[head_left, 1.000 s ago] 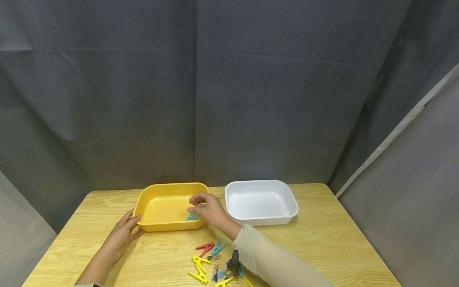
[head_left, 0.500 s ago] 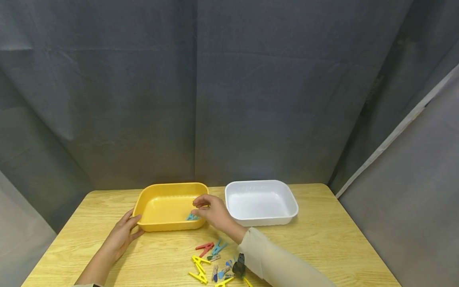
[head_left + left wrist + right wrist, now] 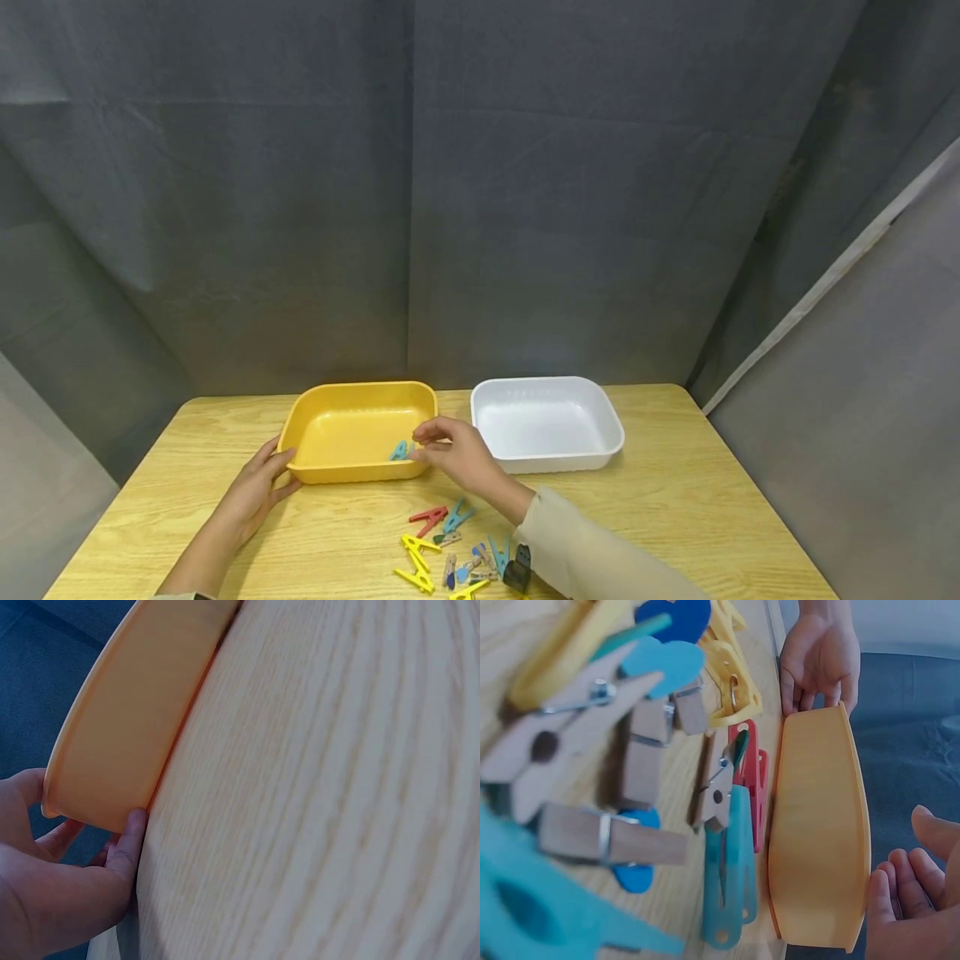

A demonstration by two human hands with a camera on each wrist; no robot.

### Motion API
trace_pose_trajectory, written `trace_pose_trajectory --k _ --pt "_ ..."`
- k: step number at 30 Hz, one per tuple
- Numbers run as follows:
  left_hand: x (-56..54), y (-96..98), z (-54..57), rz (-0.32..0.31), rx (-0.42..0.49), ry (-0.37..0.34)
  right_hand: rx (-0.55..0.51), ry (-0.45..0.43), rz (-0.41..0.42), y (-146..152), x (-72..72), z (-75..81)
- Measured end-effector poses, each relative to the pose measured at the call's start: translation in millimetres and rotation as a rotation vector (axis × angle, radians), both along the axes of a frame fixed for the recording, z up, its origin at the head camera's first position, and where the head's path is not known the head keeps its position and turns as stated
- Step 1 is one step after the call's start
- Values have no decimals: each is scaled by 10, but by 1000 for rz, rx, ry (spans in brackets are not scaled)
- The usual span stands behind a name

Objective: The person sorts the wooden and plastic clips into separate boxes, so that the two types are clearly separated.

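Note:
My left hand (image 3: 257, 487) holds the left end of the yellow tray (image 3: 358, 474), fingers at its rim and thumb low on the outside, as the left wrist view shows. Inside the tray's near right corner lie teal clothespins (image 3: 399, 451), partly hidden by my right fingers. Over that corner is my right hand (image 3: 461, 454), its fingers loosely bent. In the right wrist view the thumb stands apart from the fingers, and nothing shows between them.
To the right stands a white tray (image 3: 547, 464). Nearer the front lie a red clothespin (image 3: 429, 518), a blue clothespin (image 3: 457, 518), yellow clothespins (image 3: 417, 575) and wooden clothespins (image 3: 448, 571). A grey curtain (image 3: 408, 208) hangs behind the table.
My right hand has drawn back slightly to the right and nearer, uncovering more of the teal clothespins in the yellow tray. The left hand has stayed in place.

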State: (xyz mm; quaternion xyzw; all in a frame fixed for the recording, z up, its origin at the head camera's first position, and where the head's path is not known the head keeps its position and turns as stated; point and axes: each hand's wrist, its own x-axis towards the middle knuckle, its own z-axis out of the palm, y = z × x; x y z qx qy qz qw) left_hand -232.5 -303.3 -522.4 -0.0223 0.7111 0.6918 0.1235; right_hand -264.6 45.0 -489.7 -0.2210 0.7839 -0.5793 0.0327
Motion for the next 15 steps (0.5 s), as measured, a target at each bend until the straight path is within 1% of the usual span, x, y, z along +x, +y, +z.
trace_pose_trajectory --k 7,15 --pt "1 3 -14 -2 -1 1 -50 -22 21 117 91 -41" --pt "-5 -1 -26 0 -12 9 -34 -72 34 268 168 -118"
